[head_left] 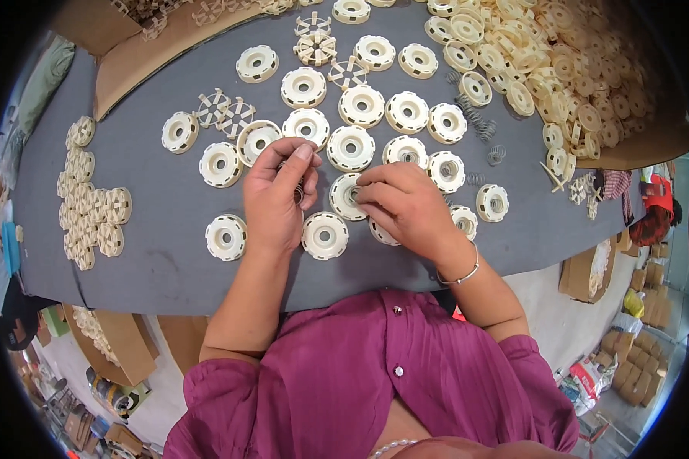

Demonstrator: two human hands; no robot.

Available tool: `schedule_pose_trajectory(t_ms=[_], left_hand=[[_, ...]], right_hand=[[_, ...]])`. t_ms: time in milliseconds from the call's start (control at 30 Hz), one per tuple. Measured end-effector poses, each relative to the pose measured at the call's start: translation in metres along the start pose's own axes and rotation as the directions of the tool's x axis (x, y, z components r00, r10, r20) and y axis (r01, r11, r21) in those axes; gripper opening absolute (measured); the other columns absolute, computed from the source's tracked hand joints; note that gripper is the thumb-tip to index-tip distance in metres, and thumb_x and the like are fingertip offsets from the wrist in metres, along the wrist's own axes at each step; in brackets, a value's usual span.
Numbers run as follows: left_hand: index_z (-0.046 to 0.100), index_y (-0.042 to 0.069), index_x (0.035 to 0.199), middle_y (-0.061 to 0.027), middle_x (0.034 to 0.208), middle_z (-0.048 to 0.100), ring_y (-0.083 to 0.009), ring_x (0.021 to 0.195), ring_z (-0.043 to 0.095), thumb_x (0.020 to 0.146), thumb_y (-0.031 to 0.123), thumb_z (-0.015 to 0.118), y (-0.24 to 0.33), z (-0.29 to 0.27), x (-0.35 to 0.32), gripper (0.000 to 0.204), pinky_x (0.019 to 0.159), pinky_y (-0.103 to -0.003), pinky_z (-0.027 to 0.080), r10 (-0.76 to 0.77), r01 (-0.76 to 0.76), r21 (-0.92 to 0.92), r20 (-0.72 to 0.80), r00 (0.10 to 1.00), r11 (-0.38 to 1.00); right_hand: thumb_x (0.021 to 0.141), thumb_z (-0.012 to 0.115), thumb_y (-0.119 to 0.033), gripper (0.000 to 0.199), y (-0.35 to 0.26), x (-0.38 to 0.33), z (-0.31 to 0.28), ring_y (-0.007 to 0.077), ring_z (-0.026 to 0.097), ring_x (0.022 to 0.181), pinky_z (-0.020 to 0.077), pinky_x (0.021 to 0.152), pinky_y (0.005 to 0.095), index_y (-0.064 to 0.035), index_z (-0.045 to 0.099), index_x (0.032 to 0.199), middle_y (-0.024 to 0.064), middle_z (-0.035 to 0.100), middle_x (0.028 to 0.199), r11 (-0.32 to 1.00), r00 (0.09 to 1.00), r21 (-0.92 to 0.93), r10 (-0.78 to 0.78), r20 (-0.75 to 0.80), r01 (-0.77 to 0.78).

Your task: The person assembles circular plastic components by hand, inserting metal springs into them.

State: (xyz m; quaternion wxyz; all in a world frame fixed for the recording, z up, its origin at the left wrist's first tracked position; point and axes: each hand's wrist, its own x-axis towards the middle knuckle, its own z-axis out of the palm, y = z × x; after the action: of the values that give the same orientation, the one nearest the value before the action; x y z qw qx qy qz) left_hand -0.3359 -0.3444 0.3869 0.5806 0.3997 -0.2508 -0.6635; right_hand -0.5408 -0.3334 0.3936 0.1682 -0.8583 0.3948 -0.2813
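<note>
Cream plastic discs (324,236) with slotted rims and a centre hole lie spread over the grey table. My left hand (274,195) is curled, thumb against the forefinger, around coil springs (298,190) partly hidden by the fingers. My right hand (409,205) pinches a small metal coil spring (356,194) at the centre of a disc (341,205) in front of me. Right of that hand, springs stand in several discs, one being the near-right disc (485,210). Some spoked cream plastic rings (236,116) lie among the discs farther left.
A large heap of cream discs (543,57) spills from a cardboard box (651,145) at the far right. Loose springs (478,122) lie beside it. Assembled cream pieces (92,210) are clustered at the left. Another cardboard box (142,65) stands at the far left.
</note>
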Motion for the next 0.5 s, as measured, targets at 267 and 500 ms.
schedule_pose_trajectory(t_ms=[267,500], left_hand=[[0.052,0.000,0.125,-0.0143,0.119,0.058,-0.0233,0.109,0.056,0.102,0.020,0.046,-0.015,0.002,-0.007,0.031,0.092,-0.037,0.047,-0.091,0.163,-0.350,0.214,0.973,0.922],[0.045,-0.002,0.134,-0.0147,0.133,0.052,-0.0233,0.128,0.048,0.100,0.008,0.047,-0.009,0.019,-0.018,0.036,0.110,-0.040,0.039,-0.158,0.252,-0.207,0.385,0.909,0.945]], right_hand=[[0.076,0.078,-0.012,0.025,-0.027,0.009,-0.015,0.0265,0.064,0.090,0.0515,0.077,0.0361,-0.0084,0.068,0.099,0.0067,0.065,0.101,0.970,0.988,0.228,0.110,-0.110,-0.082],[0.081,0.076,-0.008,0.025,-0.010,0.004,-0.014,0.0243,0.065,0.092,0.0535,0.078,0.0333,-0.0041,0.065,0.103,0.0103,0.064,0.106,0.939,0.978,0.309,0.185,-0.094,-0.148]])
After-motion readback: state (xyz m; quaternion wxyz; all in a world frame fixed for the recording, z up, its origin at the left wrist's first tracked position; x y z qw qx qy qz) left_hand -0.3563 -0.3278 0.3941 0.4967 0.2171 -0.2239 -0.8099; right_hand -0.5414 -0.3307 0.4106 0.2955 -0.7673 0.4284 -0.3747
